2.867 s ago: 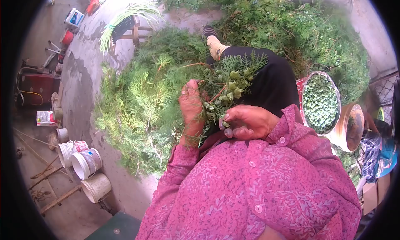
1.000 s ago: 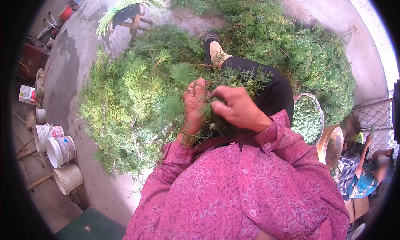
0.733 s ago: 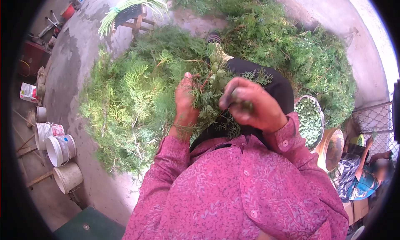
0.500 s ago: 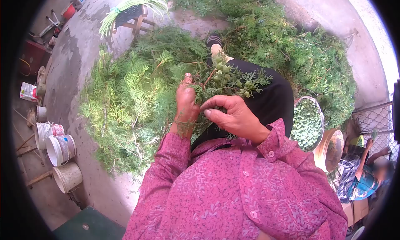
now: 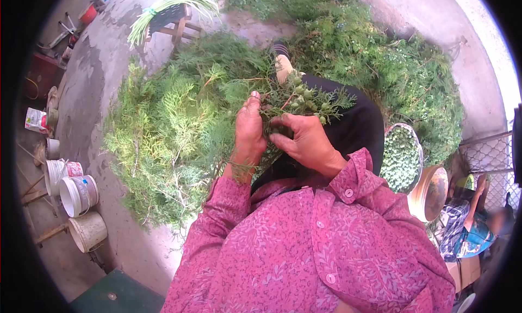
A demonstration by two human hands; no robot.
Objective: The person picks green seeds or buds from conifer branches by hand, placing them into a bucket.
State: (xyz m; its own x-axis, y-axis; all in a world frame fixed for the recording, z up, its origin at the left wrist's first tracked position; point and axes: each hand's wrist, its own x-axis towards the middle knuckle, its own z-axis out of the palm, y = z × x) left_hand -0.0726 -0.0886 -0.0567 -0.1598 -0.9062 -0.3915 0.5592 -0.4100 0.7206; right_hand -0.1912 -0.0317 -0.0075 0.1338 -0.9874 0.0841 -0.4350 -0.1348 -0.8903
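Note:
A green conifer branch (image 5: pixel 307 101) with scale-like leaves and several pale green cones lies across my lap, over the dark trousers. My left hand (image 5: pixel 250 127) is closed around its stems, thumb pointing up. Close beside it, my right hand (image 5: pixel 311 143) has thumb and forefinger pinched together at the underside of the sprig. Whatever sits between those fingertips is hidden by leaves and fingers. Right of my knee stands a round container (image 5: pixel 421 152) filled with small green cones.
Cut conifer branches (image 5: pixel 157 144) are heaped to the left, with another heap (image 5: pixel 375 74) ahead and right. A small stool (image 5: pixel 178 30) bears long green stalks. White buckets (image 5: pixel 79 196) line the left. An orange-brown bucket (image 5: pixel 429 193) and another person (image 5: pixel 473 237) are at right.
My right hand has moved up slightly along the branch, its fingertips now nearer the cones. My left hand has shifted a little to the right, still gripping the branch.

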